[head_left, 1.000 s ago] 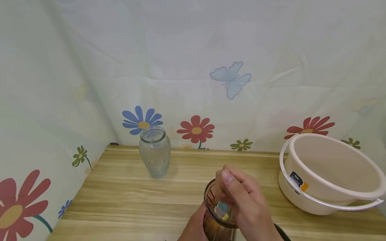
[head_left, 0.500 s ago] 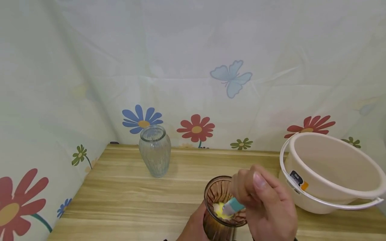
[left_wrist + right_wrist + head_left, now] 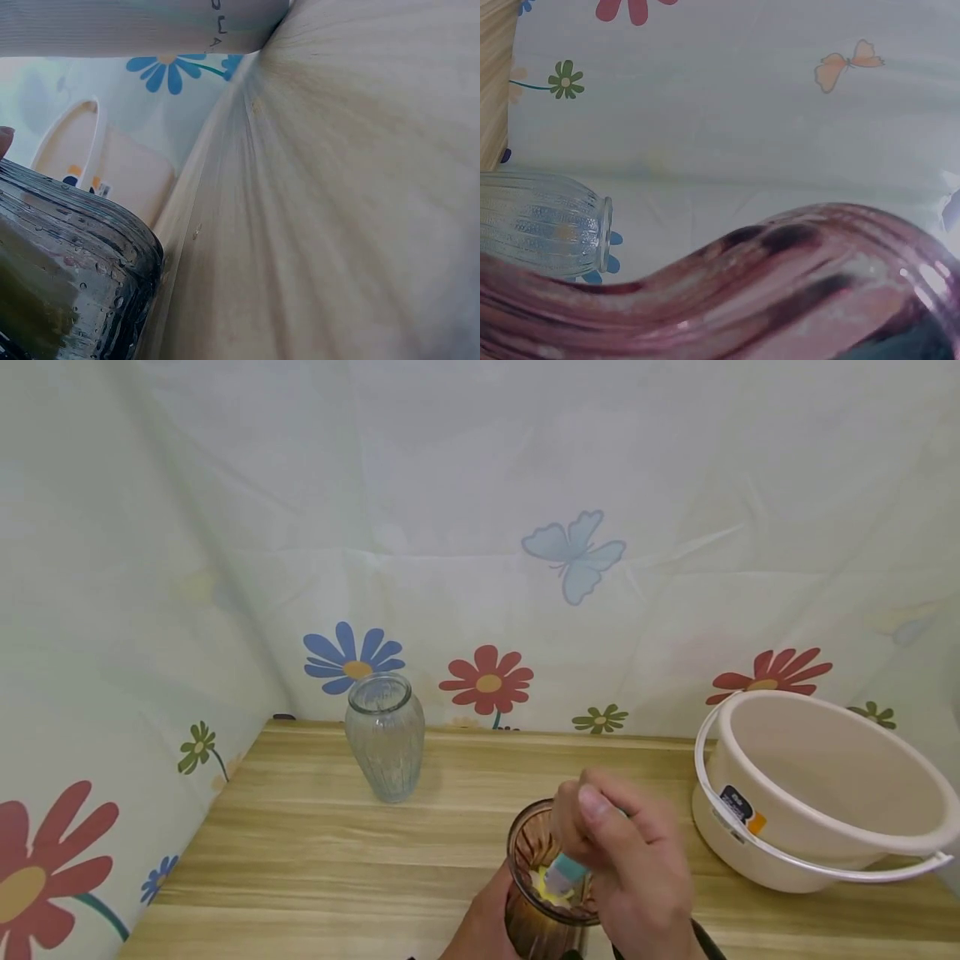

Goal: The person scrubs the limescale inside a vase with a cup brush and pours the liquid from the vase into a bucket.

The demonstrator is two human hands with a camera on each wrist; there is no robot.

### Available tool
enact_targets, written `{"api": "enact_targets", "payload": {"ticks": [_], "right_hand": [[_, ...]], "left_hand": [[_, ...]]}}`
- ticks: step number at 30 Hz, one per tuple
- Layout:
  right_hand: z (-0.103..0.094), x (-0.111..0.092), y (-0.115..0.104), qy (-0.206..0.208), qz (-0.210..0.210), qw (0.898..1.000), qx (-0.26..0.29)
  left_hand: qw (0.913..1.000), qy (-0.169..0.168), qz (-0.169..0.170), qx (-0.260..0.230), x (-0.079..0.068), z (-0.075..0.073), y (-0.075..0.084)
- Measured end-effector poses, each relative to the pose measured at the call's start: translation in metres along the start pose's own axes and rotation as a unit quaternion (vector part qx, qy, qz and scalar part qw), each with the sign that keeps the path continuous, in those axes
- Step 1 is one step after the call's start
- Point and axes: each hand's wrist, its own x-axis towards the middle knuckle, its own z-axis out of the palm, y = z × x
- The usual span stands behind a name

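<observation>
My right hand (image 3: 633, 868) is curled round the teal handle of a cleaning brush (image 3: 564, 870) at the mouth of a brown fluted glass vase (image 3: 546, 935). The brush's yellow-and-white head lies down inside the vase. My left hand (image 3: 483, 922) grips the vase from its left side, near the front of the table. Water drops cling to the vase's thick glass base (image 3: 112, 277) in the left wrist view. Seen from the right wrist, its wavy rim (image 3: 780, 277) fills the lower part. The vase's lower body is cut off in the head view.
A clear ribbed glass vase (image 3: 386, 747) stands upright at the back left of the wooden table (image 3: 315, 860). To the right is a cream bucket (image 3: 795, 852) with its handle down. Flowered cloth (image 3: 465, 560) hangs behind. A whitish object with lettering (image 3: 165, 30) crosses the left wrist view's top.
My right hand moved right and back, then left and inward again over the vase mouth, with the brush moving inside. My left hand and the brown vase have stayed nearly in place.
</observation>
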Motion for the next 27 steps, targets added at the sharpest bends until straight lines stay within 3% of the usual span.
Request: {"api": "enact_targets", "payload": {"ticks": [3, 6, 10, 16, 27], "right_hand": [[0.002, 0.001, -0.005, -0.022, 0.061, 0.997, -0.045], [0.005, 0.002, -0.009, -0.043, 0.137, 0.986, -0.08], [0.006, 0.003, -0.012, -0.053, 0.195, 0.975, -0.095], [0.008, 0.006, -0.016, -0.045, 0.22, 0.967, -0.119], [0.006, 0.004, -0.01, -0.067, 0.191, 0.974, -0.099]], "left_hand": [[1.0, -0.003, 0.001, 0.007, -0.001, 0.001, 0.002], [0.9996, -0.004, -0.003, 0.027, -0.002, 0.001, 0.004], [0.9994, -0.007, -0.015, 0.03, -0.002, 0.0, 0.004], [0.9996, -0.012, -0.014, 0.023, -0.001, -0.001, 0.002], [0.9999, -0.007, -0.013, 0.008, -0.002, 0.001, 0.003]]}}
